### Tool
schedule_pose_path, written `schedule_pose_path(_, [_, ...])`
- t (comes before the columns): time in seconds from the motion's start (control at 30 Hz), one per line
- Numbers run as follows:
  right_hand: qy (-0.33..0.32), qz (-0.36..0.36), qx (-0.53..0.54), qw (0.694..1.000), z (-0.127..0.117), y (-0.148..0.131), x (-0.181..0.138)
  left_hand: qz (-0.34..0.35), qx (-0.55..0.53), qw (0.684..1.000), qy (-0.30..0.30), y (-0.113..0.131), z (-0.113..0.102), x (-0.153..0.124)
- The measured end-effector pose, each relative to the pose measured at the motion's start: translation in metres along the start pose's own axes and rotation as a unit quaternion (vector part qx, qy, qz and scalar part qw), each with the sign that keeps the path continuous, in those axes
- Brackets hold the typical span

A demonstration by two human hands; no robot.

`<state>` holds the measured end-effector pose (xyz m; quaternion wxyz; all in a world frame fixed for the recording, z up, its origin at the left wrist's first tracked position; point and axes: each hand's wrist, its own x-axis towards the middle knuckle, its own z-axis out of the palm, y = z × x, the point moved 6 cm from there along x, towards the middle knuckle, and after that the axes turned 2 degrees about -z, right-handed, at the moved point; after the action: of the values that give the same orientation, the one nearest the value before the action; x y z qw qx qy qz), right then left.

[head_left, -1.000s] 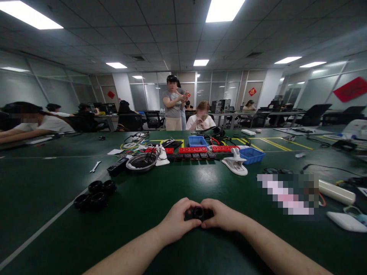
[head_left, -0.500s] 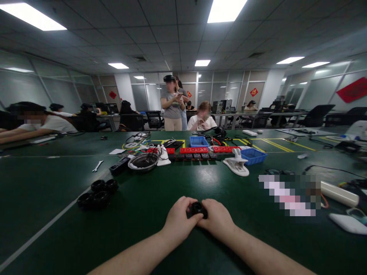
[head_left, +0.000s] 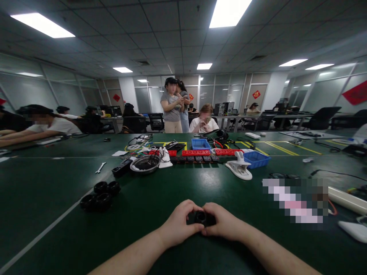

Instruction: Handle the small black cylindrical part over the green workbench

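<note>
Part [head_left: 201,217], black, round, btwn left grip [head_left: 178,224] & right grip [head_left: 225,226]; both clasp it.

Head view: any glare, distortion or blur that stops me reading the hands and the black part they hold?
Head view: strong wide-angle bowing of ceiling and walls; ceiling light blown out; soft sheen on the green table; a mosaic patch hides things at right. Left hand, right hand and the small black part are evenly lit, fairly sharp.
</note>
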<state>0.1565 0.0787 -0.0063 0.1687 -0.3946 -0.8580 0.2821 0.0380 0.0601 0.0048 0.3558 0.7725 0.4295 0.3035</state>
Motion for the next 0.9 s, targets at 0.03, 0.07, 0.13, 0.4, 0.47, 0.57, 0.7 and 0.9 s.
schedule_pose_path(0.03, [-0.002, -0.004, 0.011, 1.0, 0.0, -0.001, 0.0, -0.004, 0.0, 1.0, -0.002, 0.0, 0.001, 0.0])
schedule_pose_path(0.07, [-0.004, -0.009, 0.022, 1.0, -0.001, -0.002, 0.0, -0.008, 0.001, 1.0, -0.005, -0.001, 0.001, 0.0])
schedule_pose_path(0.13, [-0.009, -0.013, 0.038, 0.999, -0.001, -0.002, 0.0, -0.013, 0.005, 1.0, -0.007, -0.002, 0.002, 0.0])
schedule_pose_path(0.4, [-0.017, 0.006, 0.068, 0.998, 0.005, 0.008, 0.002, -0.006, 0.018, 1.0, -0.005, -0.003, 0.003, -0.001])
schedule_pose_path(0.47, [-0.011, 0.018, 0.067, 0.998, 0.005, 0.009, 0.002, -0.008, 0.016, 1.0, -0.002, -0.005, 0.003, -0.001])
schedule_pose_path(0.57, [-0.003, 0.035, 0.061, 0.998, 0.005, 0.009, 0.002, -0.021, 0.014, 1.0, 0.005, -0.008, 0.003, 0.0])
schedule_pose_path(0.7, [0.013, 0.062, 0.035, 0.997, 0.007, 0.01, 0.003, -0.044, 0.017, 0.999, 0.02, -0.008, 0.005, 0.0])
schedule_pose_path(0.9, [0.085, 0.072, -0.105, 0.988, 0.007, 0.002, 0.002, -0.07, 0.049, 0.994, 0.063, -0.008, 0.004, -0.002])
